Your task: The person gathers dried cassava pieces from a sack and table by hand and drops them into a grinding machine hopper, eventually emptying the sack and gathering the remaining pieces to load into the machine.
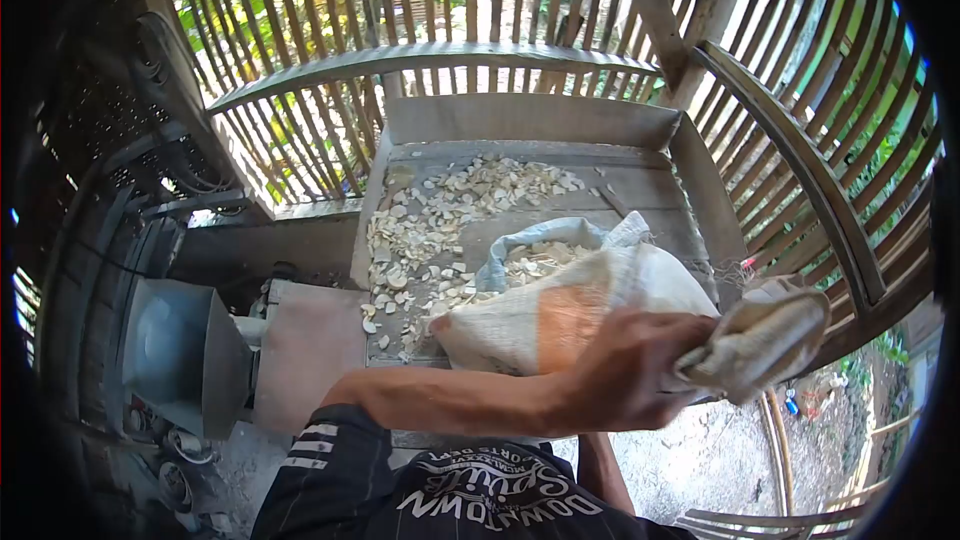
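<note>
With the left hand (640, 365) blurred but apparently clamped on the bunched beige cloth (772, 342), which sticks out to the right of its fingers, a firm hold on the gathered end should serve best, kept clear of the woven sack (578, 308) just beyond the knuckles; bumping that sack could spill pale dried slices (500, 185) from its open mouth, left of and beyond the fingers. The left forearm crosses the body nearly level, elbow bent; the right hand is hidden, so its fingers' state cannot be told.

Wooden tray (530, 122) – scattered pale chips (500, 183), open sack (490, 332)
</note>
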The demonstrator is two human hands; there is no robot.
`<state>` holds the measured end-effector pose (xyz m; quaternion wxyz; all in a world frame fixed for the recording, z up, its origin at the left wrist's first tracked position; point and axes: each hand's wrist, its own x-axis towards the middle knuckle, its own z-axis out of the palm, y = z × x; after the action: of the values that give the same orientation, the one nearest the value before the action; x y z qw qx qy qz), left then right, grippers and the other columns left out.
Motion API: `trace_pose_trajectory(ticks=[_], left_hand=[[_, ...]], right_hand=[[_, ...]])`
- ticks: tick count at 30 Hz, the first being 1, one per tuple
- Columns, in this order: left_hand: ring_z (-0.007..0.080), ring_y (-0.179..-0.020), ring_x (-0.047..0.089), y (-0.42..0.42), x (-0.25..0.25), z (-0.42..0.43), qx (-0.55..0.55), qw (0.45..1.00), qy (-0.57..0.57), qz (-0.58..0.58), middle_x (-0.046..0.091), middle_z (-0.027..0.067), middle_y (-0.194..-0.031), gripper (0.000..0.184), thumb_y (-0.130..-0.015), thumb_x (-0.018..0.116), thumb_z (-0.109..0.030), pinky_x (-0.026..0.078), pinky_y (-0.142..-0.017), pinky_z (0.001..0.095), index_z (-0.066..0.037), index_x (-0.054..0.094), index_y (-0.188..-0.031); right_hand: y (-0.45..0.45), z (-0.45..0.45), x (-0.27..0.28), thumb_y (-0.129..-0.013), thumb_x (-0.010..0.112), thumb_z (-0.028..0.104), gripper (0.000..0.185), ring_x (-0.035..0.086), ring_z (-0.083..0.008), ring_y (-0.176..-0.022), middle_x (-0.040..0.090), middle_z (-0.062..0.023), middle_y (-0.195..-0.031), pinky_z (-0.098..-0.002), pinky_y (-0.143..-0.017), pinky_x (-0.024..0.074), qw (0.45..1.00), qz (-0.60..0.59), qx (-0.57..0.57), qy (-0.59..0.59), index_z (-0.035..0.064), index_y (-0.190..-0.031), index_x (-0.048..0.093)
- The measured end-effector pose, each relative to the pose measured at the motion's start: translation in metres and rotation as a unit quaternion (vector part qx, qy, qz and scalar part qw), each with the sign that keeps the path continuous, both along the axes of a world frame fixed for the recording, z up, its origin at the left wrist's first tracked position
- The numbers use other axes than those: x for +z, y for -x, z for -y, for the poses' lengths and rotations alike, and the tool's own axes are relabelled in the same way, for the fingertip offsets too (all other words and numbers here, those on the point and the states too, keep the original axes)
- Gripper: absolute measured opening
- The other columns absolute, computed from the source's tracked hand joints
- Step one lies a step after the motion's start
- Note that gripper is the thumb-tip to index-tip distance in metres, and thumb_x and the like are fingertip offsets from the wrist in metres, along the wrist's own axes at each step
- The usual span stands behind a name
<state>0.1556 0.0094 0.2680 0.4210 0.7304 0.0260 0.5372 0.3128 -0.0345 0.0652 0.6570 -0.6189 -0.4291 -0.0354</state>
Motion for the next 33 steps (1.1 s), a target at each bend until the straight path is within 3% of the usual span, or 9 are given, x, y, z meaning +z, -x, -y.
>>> trace_pose_trajectory(ticks=[5, 11, 13, 15, 17, 21, 27, 28, 33], left_hand=[[0.0264, -0.071, 0.074, -0.03, 0.029, 0.006, -0.013, 0.997, -0.04, 0.07, 0.075, 0.0222, -0.099, 0.035, -0.077, 0.074, -0.001, 0.063, -0.061, 0.0364, 0.01, 0.068, -0.11], [0.0227, -0.056, 0.068, 0.022, 0.136, -0.073, 0.14, 0.988, 0.007, 0.062, 0.073, 0.0188, -0.076, 0.016, -0.074, 0.073, -0.002, 0.055, -0.048, 0.0365, 0.005, 0.07, -0.087], [0.0175, -0.06, 0.068, 0.032, 0.142, -0.117, 0.196, 0.965, 0.034, 0.173, 0.073, 0.0147, -0.077, 0.015, -0.077, 0.075, -0.01, 0.055, -0.052, 0.0335, 0.002, 0.072, -0.086], [0.0176, -0.073, 0.074, 0.067, 0.154, -0.14, 0.206, 0.973, 0.025, 0.103, 0.077, 0.0141, -0.086, 0.024, -0.089, 0.075, -0.014, 0.057, -0.065, 0.03, 0.005, 0.073, -0.102], [0.0144, -0.065, 0.068, 0.087, 0.125, -0.189, 0.303, 0.943, -0.02, 0.135, 0.074, 0.0113, -0.079, 0.027, -0.076, 0.083, -0.02, 0.055, -0.059, 0.0313, 0.002, 0.074, -0.089], [0.0161, -0.07, 0.07, 0.145, 0.057, -0.268, 0.428, 0.898, 0.061, 0.082, 0.075, 0.0111, -0.082, 0.045, -0.071, 0.091, -0.033, 0.055, -0.067, 0.0329, 0.003, 0.076, -0.093], [0.0146, -0.066, 0.063, 0.229, 0.012, -0.312, 0.569, 0.813, 0.125, -0.003, 0.073, 0.0058, -0.081, 0.044, -0.07, 0.092, -0.03, 0.051, -0.067, 0.0322, 0.003, 0.076, -0.093], [0.0251, -0.073, 0.072, 0.234, 0.012, -0.31, 0.6, 0.792, 0.109, -0.032, 0.076, 0.0166, -0.083, 0.052, -0.069, 0.091, -0.038, 0.055, -0.073, 0.0381, 0.007, 0.075, -0.09], [0.0284, -0.074, 0.071, 0.258, 0.001, -0.342, 0.658, 0.733, 0.155, -0.07, 0.075, 0.0169, -0.082, 0.057, -0.071, 0.088, -0.044, 0.054, -0.073, 0.0405, 0.009, 0.074, -0.089]], right_hand=[[-0.021, -0.003, 0.056, -0.088, 0.072, 0.04, 0.057, 0.059, -0.0237, -0.099, 0.061, -0.0162, -0.109, -0.0398, -0.082, 0.0474, 0.993, -0.082, 0.035, -0.076, -0.0046, -0.122, 0.057], [-0.002, -0.077, 0.096, -0.099, 0.062, 0.027, 0.031, 0.061, -0.0134, -0.077, 0.067, -0.0092, -0.084, -0.0318, -0.067, 0.0483, 0.982, -0.011, 0.097, -0.16, -0.0033, -0.106, 0.066], [0.02, -0.091, 0.172, -0.102, 0.058, 0.022, 0.026, 0.061, -0.0104, -0.074, 0.066, -0.0076, -0.077, -0.0302, -0.064, 0.0467, 0.989, 0.057, 0.042, -0.129, -0.0025, -0.102, 0.067], [0.029, -0.109, 0.204, -0.1, 0.059, 0.017, 0.021, 0.06, -0.0091, -0.076, 0.068, -0.007, -0.078, -0.0306, -0.063, 0.0467, 0.997, 0.047, 0.058, -0.031, -0.0022, -0.103, 0.066], [0.034, -0.155, 0.187, -0.097, 0.064, 0.02, 0.022, 0.067, -0.0188, -0.072, 0.069, -0.0128, -0.076, -0.0368, -0.063, 0.05, 0.989, 0.066, 0.127, -0.047, -0.0017, -0.099, 0.065], [0.063, -0.203, 0.167, -0.094, 0.068, 0.031, 0.031, 0.067, -0.0468, -0.086, 0.069, -0.0266, -0.092, -0.05, -0.073, 0.0525, 0.966, 0.18, 0.144, 0.115, 0.0001, -0.097, 0.066], [0.048, -0.185, 0.064, -0.092, 0.071, 0.042, 0.041, 0.068, -0.0409, -0.082, 0.069, -0.0214, -0.086, -0.0477, -0.073, 0.0518, 0.934, 0.297, 0.156, 0.126, 0.001, -0.092, 0.067], [0.049, -0.181, 0.056, -0.093, 0.07, 0.042, 0.041, 0.067, -0.0406, -0.081, 0.069, -0.021, -0.084, -0.0477, -0.072, 0.0517, 0.935, 0.269, 0.17, 0.154, 0.0016, -0.089, 0.067], [0.061, -0.209, 0.073, -0.098, 0.064, 0.039, 0.036, 0.067, -0.0418, -0.078, 0.068, -0.0207, -0.082, -0.0491, -0.067, 0.0512, 0.957, 0.184, 0.111, 0.192, 0.0049, -0.084, 0.063]])
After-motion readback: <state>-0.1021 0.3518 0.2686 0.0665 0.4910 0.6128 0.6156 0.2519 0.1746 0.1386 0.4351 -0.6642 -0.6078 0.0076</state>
